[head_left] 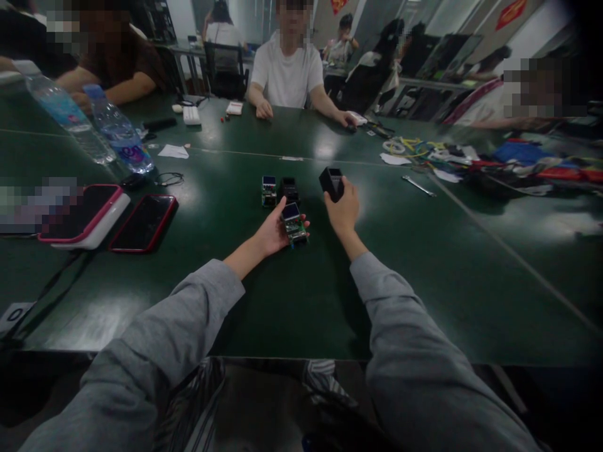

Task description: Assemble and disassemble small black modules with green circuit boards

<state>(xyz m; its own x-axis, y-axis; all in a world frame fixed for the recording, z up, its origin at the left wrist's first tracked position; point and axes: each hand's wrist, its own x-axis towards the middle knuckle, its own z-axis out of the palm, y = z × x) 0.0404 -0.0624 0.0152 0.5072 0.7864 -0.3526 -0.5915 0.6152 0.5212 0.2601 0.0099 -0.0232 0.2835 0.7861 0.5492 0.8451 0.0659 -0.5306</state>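
My left hand [274,231] holds a small green circuit board with a dark screen [294,226], its face turned up. In my right hand [345,207] is a black box-shaped case [331,182], gripped from the near side and tilted over the table. Just beyond my left hand a second circuit board with a screen [269,190] lies on the table. Beside that board sits another black case [289,188], partly hidden by the board I hold. The two hands are apart, with bare green tabletop between them.
Two water bottles [123,135] stand at the left, near a red-edged phone [144,223] and a stacked pink-edged device [81,213]. A wrench [419,186] and a heap of cables [471,160] lie at the right. A person in white [288,72] sits opposite.
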